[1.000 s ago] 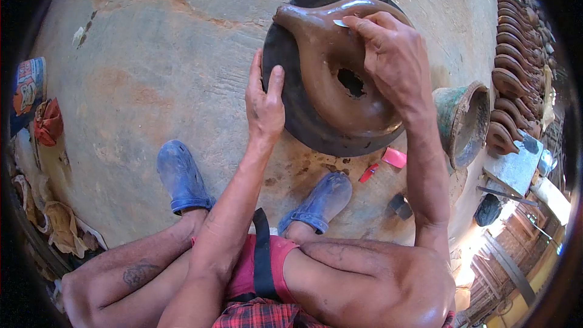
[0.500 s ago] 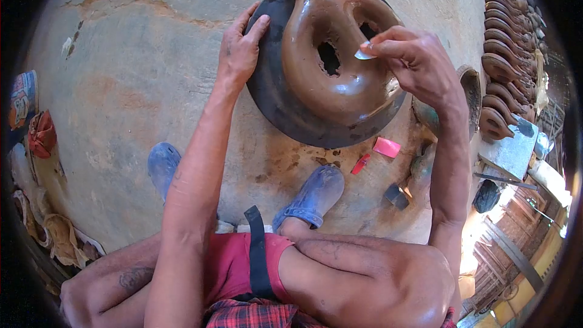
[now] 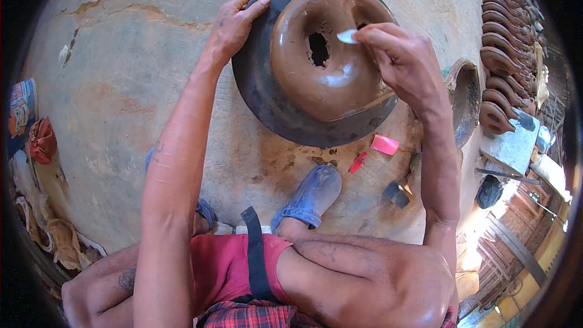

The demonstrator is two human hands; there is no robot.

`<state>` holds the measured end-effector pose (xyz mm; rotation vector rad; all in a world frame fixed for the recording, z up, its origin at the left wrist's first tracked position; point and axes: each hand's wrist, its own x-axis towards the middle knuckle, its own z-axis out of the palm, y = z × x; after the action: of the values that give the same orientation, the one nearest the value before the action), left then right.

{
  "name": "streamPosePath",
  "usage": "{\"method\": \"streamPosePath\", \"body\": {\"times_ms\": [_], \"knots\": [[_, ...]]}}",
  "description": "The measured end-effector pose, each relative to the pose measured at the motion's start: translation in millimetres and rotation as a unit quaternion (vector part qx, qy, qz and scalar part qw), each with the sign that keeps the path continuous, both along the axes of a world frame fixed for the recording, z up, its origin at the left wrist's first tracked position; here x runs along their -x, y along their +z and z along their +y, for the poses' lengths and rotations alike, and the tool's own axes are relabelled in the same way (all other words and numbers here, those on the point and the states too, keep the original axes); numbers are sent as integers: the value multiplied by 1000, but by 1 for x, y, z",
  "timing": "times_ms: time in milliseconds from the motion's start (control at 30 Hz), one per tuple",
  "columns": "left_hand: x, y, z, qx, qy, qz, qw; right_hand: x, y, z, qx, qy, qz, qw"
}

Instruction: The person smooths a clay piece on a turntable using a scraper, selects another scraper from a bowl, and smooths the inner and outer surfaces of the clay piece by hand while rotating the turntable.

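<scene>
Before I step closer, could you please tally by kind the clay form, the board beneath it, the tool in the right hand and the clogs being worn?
Clay form: 1
Dark round board: 1
White scraper, in the right hand: 1
Blue clogs: 2, the left one partly hidden behind the forearm
Total: 5

No text readable, even on printed container (image 3: 22, 112).

Left hand (image 3: 233, 22) on dark disc (image 3: 261, 97), right hand (image 3: 410, 61) pinching white piece (image 3: 347, 37), brown clay form (image 3: 337, 67) on disc
</scene>
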<state>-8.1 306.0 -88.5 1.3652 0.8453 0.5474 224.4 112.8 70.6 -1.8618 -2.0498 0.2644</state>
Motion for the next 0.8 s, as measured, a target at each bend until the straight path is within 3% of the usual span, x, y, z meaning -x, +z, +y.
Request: {"method": "streamPosePath", "body": {"times_ms": [233,300,367,433,633,800], "knots": [[-10,8,10,2,-42,-6,999,-18,53,-25,130,80,-30,988],[-13,8,18,17,-61,-11,998,-28,62,-30,99,59,-8,993],[-18,4,25,32,-82,-17,996,-43,62,-29,-61,-61,-42,995],[-24,0,33,-18,-100,12,995,-59,57,-22,-59,-82,-104,989],[-37,10,45,-26,-133,60,989,-78,1,10,-142,139,-292,936],[-38,3,43,-63,-126,55,989,-78,-8,-6,-87,158,-286,941]]}}
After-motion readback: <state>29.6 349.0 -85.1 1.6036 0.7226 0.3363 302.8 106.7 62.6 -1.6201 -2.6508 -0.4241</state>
